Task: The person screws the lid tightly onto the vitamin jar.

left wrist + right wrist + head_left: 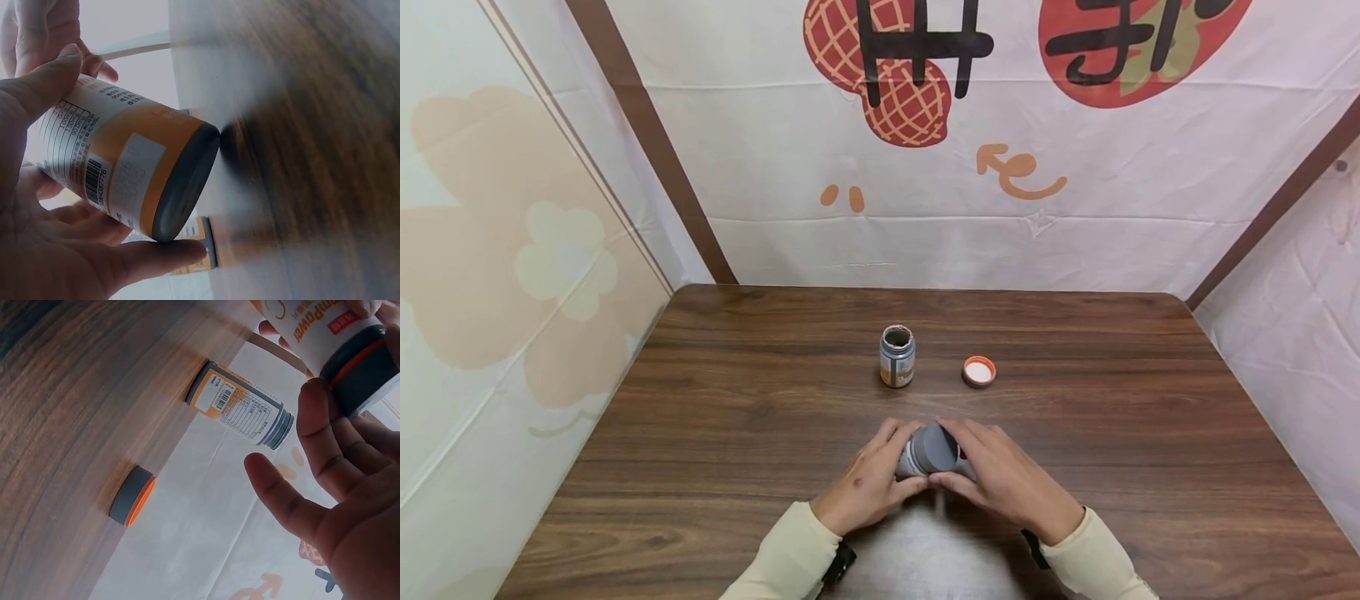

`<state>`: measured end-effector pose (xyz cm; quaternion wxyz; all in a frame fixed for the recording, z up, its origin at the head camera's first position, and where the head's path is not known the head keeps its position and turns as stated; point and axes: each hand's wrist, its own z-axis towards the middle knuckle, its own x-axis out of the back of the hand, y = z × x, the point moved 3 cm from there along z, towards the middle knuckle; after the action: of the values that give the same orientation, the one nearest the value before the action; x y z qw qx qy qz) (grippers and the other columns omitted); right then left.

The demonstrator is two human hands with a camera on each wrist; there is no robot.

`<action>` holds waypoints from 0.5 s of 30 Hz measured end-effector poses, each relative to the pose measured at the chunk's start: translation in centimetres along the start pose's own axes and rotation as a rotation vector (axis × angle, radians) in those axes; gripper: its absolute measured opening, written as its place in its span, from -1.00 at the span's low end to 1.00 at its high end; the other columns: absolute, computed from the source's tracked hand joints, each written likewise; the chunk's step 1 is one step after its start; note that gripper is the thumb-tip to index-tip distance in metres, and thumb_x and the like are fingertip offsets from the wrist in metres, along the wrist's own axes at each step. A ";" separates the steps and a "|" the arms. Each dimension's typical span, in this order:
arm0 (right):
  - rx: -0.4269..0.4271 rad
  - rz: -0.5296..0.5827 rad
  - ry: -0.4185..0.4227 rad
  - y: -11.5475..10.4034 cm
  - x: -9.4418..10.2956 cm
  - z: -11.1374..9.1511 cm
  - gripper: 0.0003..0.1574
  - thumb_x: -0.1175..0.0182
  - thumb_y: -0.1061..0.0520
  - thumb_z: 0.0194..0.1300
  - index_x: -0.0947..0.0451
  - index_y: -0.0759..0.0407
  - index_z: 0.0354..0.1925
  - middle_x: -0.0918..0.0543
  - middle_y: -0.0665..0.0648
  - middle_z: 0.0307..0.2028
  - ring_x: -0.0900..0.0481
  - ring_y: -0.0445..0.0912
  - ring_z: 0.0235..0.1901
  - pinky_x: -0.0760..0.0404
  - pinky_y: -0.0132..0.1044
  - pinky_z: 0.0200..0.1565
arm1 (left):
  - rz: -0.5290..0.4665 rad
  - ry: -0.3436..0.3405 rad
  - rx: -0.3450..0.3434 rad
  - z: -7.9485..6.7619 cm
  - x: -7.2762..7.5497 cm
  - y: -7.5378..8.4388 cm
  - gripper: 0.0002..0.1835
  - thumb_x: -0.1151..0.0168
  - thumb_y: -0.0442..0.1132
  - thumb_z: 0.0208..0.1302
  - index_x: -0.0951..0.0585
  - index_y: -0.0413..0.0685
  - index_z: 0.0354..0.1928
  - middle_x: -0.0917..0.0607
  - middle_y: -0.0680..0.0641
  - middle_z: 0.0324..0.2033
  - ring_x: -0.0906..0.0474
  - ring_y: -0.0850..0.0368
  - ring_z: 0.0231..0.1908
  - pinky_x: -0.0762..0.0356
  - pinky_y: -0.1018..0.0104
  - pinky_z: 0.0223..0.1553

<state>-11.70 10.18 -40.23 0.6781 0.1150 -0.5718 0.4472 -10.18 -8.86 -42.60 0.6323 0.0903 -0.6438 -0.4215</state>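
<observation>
Two cream sleeves (790, 554) come in from my edge of the table (1112, 400), with a black band (840, 562) showing at my left wrist. My left hand (868, 483) grips the body of a bottle (134, 165), thumb on one side and fingers curled round the other. One of those fingers lies along its dark base. The bottle is tilted over the near part of the table, its label orange and white with a barcode; whether the base's lower edge touches the wood I cannot tell. My right hand (1007, 483) pinches the dark grey cap (365, 375) on that bottle between thumb and fingers, while one finger stands apart from it. An orange ring shows along the cap's edge next to the bottle's shoulder.

Just beyond my hands, a loose cap (979, 372) lies to the right, its orange rim and white inside facing up. To its left, well apart from it, a second bottle (897, 367) stands upright with its mouth uncovered. Past the table's far edge hangs a white cloth (760, 150) with red peanut shapes (906, 104) and dark strokes.
</observation>
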 end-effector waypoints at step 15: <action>-0.063 0.127 -0.002 0.4 -0.2 0.0 -0.33 -0.28 -0.18 0.36 -0.40 0.12 0.27 -0.54 -0.07 -0.08 -0.52 -0.18 -0.21 -0.49 -0.17 -0.15 | -0.172 0.007 0.028 0.2 -0.2 -0.5 -0.38 -0.42 -0.18 0.27 -0.37 -0.10 0.30 -0.60 -0.06 0.14 -0.53 0.07 0.12 -0.48 0.06 0.13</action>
<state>-11.98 10.25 -40.54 0.6512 0.0574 -0.5924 0.4709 -10.50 -8.97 -43.03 0.5948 0.1555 -0.6373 -0.4647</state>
